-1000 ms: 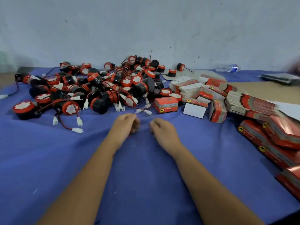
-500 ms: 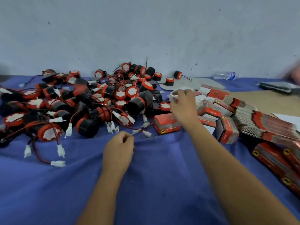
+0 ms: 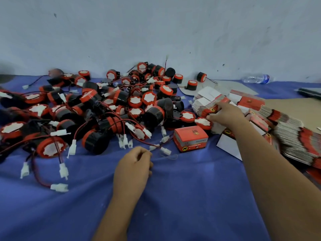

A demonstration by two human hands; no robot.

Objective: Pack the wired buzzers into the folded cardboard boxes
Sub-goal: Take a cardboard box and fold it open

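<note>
A big heap of black and red wired buzzers (image 3: 97, 115) with white plugs covers the left and middle of the blue cloth. One closed red box (image 3: 190, 139) stands in front of the heap. To its right lies a stack of flat, unfolded red and white boxes (image 3: 208, 101). My right hand (image 3: 225, 113) reaches onto that stack, with thumb and fingers pinching the top flat box (image 3: 215, 105). My left hand (image 3: 133, 167) rests on the cloth near the middle, fingers loosely curled, holding nothing.
More flat box stacks (image 3: 295, 136) fan out along the right edge. A plastic water bottle (image 3: 255, 79) lies against the wall at the back right. The pale wall bounds the far side. Bare blue cloth (image 3: 191, 197) spreads in front of my hands.
My right hand left its place beside the left hand, reached forward and right to the flat box stack, and now pinches the top box. The left hand stayed put.
</note>
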